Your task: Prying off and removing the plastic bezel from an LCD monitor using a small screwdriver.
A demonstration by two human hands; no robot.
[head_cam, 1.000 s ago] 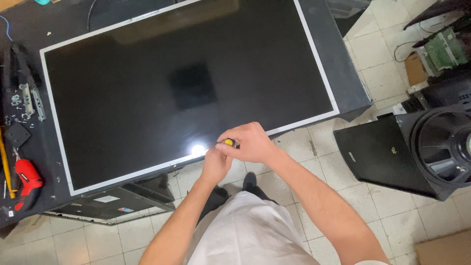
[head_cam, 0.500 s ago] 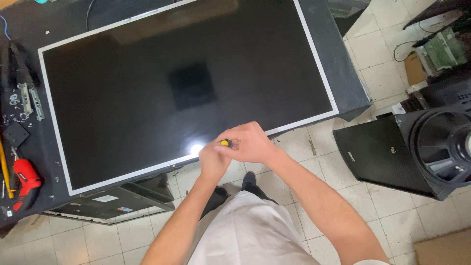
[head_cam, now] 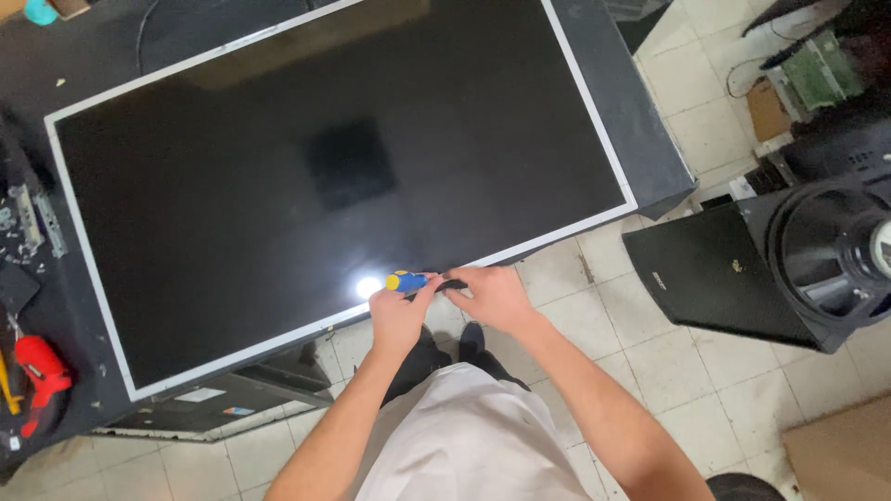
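Head view: hands [head_cam: 445, 301] partly hide, apparently, a screwdriver [head_cam: 408, 279].

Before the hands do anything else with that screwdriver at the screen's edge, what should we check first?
1. Left hand grips the blue and yellow screwdriver: ok.
2. Right hand steadies at the screen near edge: ok.
3. Tool tip seated properly: cannot tell, fingers hide it.
4. Screen lies flat on the dark table: ok.
5. Screen's near corner overhangs the table: not ok.
6. Speaker stands apart from the arms: ok.
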